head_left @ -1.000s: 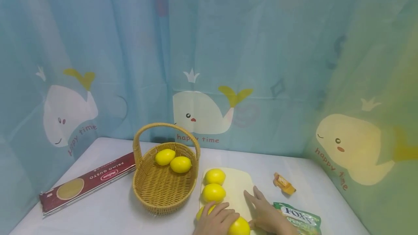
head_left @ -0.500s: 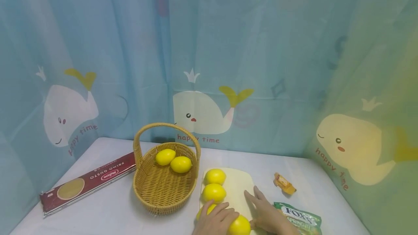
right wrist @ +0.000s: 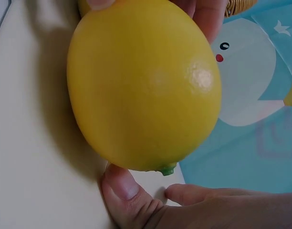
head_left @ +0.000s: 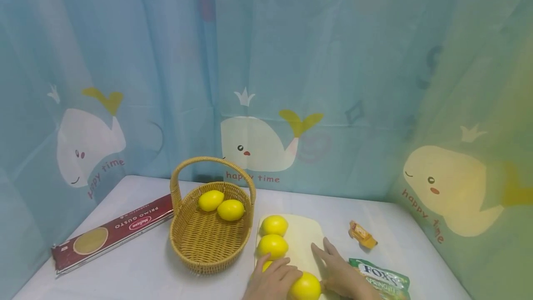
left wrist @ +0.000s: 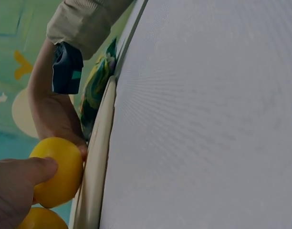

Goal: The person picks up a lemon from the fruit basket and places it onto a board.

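Observation:
In the head view my left hand grips a yellow lemon at the near end of a cream cutting board. Its thumb lies against the lemon in the left wrist view, with the fingers on the far side. Another lemon is partly hidden under that hand. My right hand rests at the board's right edge, fingers extended and thumb close to the held lemon's green stem end. Two more lemons, a rear one and a nearer one, line the board's left side.
A wicker basket with a tall handle stands left of the board, two lemons inside. Further left lies a red Primo Gusto pack. To the right are a small orange packet and a green Fox's bag. Curtains enclose the table.
The held lemon has shifted very slightly to the right, and the left fingers sit a little further left on it. The right hand keeps its place.

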Available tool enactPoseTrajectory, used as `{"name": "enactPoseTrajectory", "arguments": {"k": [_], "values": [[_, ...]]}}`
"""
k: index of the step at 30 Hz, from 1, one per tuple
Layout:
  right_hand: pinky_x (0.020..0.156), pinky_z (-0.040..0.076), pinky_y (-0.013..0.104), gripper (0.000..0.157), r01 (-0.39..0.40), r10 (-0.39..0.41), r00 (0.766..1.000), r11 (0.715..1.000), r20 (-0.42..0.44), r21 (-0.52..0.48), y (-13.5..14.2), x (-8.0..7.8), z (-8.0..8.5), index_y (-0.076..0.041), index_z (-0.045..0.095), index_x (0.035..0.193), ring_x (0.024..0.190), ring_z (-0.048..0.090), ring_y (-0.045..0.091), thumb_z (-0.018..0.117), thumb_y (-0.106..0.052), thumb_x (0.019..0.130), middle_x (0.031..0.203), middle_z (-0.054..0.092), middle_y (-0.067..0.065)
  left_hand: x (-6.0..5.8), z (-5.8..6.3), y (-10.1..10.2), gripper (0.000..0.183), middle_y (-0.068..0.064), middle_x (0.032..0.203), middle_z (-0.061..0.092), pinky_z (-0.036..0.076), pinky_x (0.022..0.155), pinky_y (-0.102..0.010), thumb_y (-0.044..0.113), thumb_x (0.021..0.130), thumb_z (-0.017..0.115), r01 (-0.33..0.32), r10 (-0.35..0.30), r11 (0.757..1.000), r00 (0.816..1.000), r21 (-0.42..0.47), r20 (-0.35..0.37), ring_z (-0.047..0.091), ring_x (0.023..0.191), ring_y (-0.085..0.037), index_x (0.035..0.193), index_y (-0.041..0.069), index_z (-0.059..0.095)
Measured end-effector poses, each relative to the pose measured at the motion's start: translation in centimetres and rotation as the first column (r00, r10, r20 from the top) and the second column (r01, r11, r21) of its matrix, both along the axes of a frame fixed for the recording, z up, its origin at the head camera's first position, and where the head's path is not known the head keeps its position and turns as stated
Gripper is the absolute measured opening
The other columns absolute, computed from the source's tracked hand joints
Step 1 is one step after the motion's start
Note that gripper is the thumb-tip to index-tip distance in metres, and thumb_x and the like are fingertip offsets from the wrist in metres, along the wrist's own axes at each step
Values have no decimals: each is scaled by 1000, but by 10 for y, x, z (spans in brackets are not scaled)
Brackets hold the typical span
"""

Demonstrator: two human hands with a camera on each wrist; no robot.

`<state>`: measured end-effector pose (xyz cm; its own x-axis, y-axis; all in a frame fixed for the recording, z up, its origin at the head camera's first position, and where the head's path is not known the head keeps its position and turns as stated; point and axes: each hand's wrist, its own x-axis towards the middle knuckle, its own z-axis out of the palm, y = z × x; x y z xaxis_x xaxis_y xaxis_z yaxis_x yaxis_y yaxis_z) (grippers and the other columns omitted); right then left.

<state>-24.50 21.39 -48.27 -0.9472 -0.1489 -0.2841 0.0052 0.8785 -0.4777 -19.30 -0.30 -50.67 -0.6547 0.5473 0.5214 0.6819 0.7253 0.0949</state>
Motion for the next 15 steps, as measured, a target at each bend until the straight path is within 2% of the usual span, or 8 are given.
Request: {"name": "enactPoseTrajectory", "arguments": {"k": [7,15], "values": [[104,27,70,90,-2,2,1000,1000,-15,-20,2,1,0,-14,44,142,135,24,52,83,-17,62,154,16,28,1,2,2,47,15,114,63,44,96,-49,63,90,44,-18,18,1000,1000,1,4,55,117,-9,115,27,59],[102,28,71,97,-9,8,1000,999,-26,-34,3,0,-2,-14,44,142,135,24,53,86,-24,55,154,15,29,2,5,0,37,12,112,62,44,96,-50,51,87,56,-22,22,1000,999,7,33,54,116,-11,114,26,59]]}}
